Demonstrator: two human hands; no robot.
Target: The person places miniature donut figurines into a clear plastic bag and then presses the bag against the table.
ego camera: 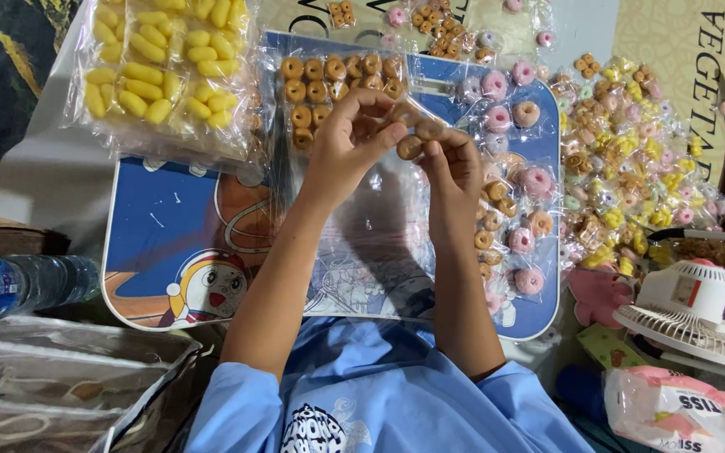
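Observation:
My left hand (pixel 347 143) and my right hand (pixel 451 164) meet above a blue cartoon-printed board (pixel 161 226). Small brown ring-shaped pieces (pixel 409 148) are pinched between the fingertips of both hands, and another brown ring (pixel 428 128) sits at my right fingers. A clear plastic bag (pixel 371 243) hangs below the hands. Just behind my left hand lies a clear bag of several brown rings (pixel 329 80).
A bag of yellow oblong pieces (pixel 161 67) lies at the upper left. Pink and brown rings in small packets (pixel 513 168) cover the board's right side, beside a heap of mixed packets (pixel 631 159). A white fan (pixel 690 310), a water bottle (pixel 18 285) and clear bags (pixel 60 377) flank me.

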